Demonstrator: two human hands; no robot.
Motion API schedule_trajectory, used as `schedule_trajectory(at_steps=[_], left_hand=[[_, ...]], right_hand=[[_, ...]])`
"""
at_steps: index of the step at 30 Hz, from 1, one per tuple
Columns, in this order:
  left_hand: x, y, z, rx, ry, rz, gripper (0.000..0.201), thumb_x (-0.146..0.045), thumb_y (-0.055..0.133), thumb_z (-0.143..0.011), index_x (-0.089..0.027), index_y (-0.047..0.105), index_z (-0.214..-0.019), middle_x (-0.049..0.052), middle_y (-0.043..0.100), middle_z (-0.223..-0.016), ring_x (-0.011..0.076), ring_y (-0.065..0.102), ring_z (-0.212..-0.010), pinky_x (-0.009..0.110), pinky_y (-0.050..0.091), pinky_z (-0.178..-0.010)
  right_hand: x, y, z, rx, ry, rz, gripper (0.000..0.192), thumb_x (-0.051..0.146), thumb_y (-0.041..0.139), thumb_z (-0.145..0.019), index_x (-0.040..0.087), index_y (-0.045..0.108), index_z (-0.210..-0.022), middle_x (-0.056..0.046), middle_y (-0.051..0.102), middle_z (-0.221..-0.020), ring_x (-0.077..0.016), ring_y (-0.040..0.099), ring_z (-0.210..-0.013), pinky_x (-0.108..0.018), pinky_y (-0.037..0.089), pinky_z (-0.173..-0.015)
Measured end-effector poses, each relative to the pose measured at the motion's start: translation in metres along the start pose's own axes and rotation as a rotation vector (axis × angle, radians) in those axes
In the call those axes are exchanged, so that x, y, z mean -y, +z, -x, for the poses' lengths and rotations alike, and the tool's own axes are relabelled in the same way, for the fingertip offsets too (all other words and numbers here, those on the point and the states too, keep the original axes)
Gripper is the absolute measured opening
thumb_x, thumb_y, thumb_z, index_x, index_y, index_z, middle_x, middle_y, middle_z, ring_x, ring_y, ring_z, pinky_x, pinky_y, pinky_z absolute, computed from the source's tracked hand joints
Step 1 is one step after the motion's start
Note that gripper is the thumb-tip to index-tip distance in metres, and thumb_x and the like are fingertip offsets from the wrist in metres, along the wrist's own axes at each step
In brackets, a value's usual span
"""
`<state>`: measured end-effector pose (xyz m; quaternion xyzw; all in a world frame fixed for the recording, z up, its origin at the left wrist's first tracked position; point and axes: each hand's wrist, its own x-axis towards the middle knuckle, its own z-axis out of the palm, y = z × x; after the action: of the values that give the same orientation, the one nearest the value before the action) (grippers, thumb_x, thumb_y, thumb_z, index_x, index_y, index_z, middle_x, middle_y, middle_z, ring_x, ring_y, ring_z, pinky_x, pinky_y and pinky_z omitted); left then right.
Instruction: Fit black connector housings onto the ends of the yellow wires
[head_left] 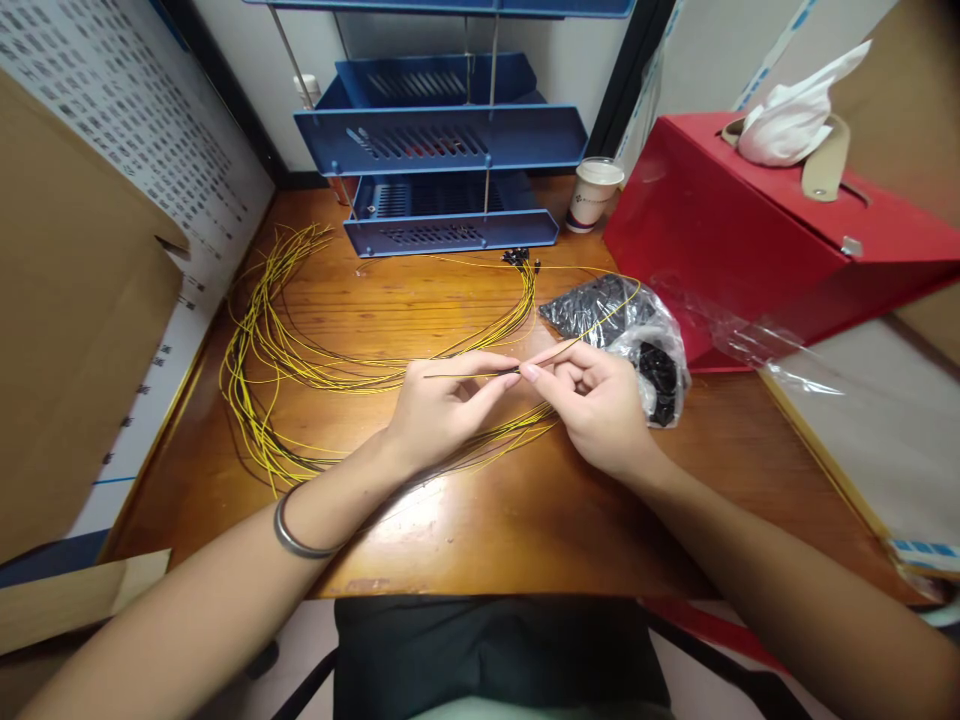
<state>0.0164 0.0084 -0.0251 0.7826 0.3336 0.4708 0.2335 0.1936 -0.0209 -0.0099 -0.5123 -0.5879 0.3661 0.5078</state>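
In the head view, over the middle of the table (pixel 525 545), the left hand (pixel 442 405) pinches a dark strand (pixel 480 375), free end pointing left, parallel to the near edge. The right hand (pixel 600 395) pinches a yellow wire (pixel 606 318) slanting toward the far right corner. Both look light and springy, best gripped near their ends; whether they join is unclear.

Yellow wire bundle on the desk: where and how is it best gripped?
Probably at the narrow stretch just below the black ends, pinched from above: there the yellow wire bundle runs close together along the desk, whereas its left side spreads in loose loops.
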Motion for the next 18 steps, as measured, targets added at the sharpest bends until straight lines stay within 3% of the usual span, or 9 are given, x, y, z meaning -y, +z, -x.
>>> schedule_trajectory(at_steps=[9, 18], left_hand=[[0.0011, 0.0009, 0.001, -0.01, -0.028, 0.033, 0.012, -0.022, 0.071, -0.089, -0.014, 0.078, -0.096, 0.005, 0.081, -0.088, 0.0066, 0.065, -0.055, 0.015, 0.052, -0.054], [-0.0013, 0.0011, 0.0029, 0.058, -0.159, 0.115, 0.017, -0.026, 0.069, -0.09, -0.014, 0.077, -0.099, 0.006, 0.08, -0.085, 0.0076, 0.061, -0.048, 0.018, 0.049, -0.046]], right_hand=[[0.0026, -0.0017, -0.0001, -0.034, -0.005, -0.021, 0.012, 0.026, 0.067, -0.085, 0.015, 0.065, -0.08, 0.012, 0.032, -0.046, -0.006, 0.025, -0.042, -0.025, 0.017, -0.044], [-0.0004, -0.0006, -0.0007, 0.036, 0.057, -0.021, 0.015, 0.029, 0.07, -0.084, 0.014, 0.068, -0.083, 0.011, 0.032, -0.048, -0.0064, 0.026, -0.045, -0.025, 0.019, -0.045]])
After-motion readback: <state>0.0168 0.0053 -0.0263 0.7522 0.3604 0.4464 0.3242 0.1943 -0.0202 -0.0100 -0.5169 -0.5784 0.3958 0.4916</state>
